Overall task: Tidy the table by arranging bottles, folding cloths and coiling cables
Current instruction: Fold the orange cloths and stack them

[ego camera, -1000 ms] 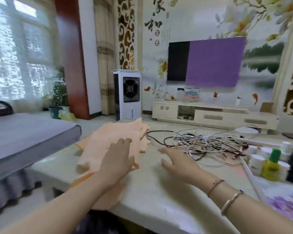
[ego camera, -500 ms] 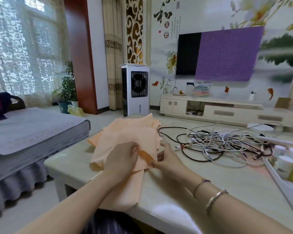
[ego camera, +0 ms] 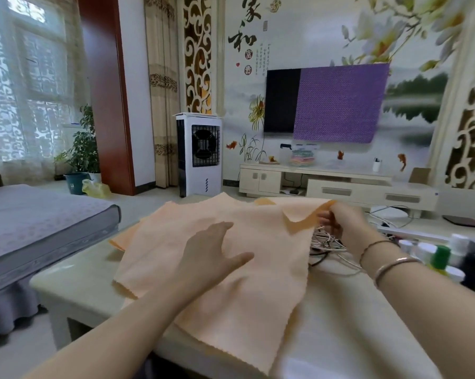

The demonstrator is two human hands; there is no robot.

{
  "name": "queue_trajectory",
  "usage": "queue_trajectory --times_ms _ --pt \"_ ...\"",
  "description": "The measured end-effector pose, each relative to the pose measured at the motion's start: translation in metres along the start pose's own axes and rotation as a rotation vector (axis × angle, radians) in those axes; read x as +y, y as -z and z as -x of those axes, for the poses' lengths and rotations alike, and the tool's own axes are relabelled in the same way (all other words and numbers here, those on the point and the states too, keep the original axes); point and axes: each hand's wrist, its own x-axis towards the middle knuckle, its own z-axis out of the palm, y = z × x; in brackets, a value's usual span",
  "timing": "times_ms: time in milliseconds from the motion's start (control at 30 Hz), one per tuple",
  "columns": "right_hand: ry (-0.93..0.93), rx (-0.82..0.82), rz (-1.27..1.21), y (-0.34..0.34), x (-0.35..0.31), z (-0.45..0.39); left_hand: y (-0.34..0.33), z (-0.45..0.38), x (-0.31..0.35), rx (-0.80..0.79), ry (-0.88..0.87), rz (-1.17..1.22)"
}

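A pile of peach-orange cloths (ego camera: 258, 283) lies spread over the pale table (ego camera: 74, 285), one edge hanging over the near side. My left hand (ego camera: 206, 255) presses flat on the top cloth with fingers spread. My right hand (ego camera: 340, 222) pinches a far corner of that cloth and holds it raised. Behind the lifted corner a tangle of white and black cables (ego camera: 326, 244) is partly hidden. Several small bottles (ego camera: 441, 258), white-capped and one green, stand at the table's right.
A grey bed (ego camera: 39, 225) runs along the table's left. Beyond the table stand a white air cooler (ego camera: 199, 154), a low TV cabinet (ego camera: 337, 184) and a wall TV half covered in purple cloth (ego camera: 340, 102). A white power strip (ego camera: 411, 233) lies behind the cables.
My right hand has pulled the cloth's corner up and out to the right, spreading it over the cables. My left hand has flattened onto the cloth. The view has shifted closer.
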Motion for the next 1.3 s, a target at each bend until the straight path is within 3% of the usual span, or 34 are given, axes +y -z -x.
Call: queue_trajectory --times_ms 100,200,333,400,567,733,1000,1167,1300 --pt "0.017 0.015 0.042 0.030 -0.010 -0.017 -0.015 -0.005 0.010 -0.199 0.012 0.004" --pt "0.186 -0.036 0.472 0.046 0.003 -0.005 -0.033 -0.006 0.017 -0.342 -0.029 -0.086" --pt "0.522 -0.297 0.840 0.038 0.030 0.035 -0.047 -0.008 0.020 -0.406 -0.087 -0.174" --pt "0.592 -0.433 0.978 0.034 0.044 0.051 -0.046 -0.008 0.019 -0.438 -0.098 -0.176" --pt "0.563 -0.723 1.074 0.023 0.064 0.091 -0.036 0.003 0.000 -0.531 -0.110 -0.163" --pt "0.511 -0.841 1.198 0.022 0.063 0.115 -0.034 0.015 -0.001 -0.579 -0.093 -0.131" --pt "0.590 -0.851 1.398 0.029 0.059 0.133 -0.029 0.023 0.013 -0.641 -0.098 -0.068" --pt "0.853 -0.582 1.487 0.026 0.062 0.126 -0.022 0.035 0.015 -0.605 -0.102 0.235" --pt "0.840 -0.339 1.429 0.041 0.038 0.120 -0.010 0.035 0.011 -0.315 -0.318 -0.172"
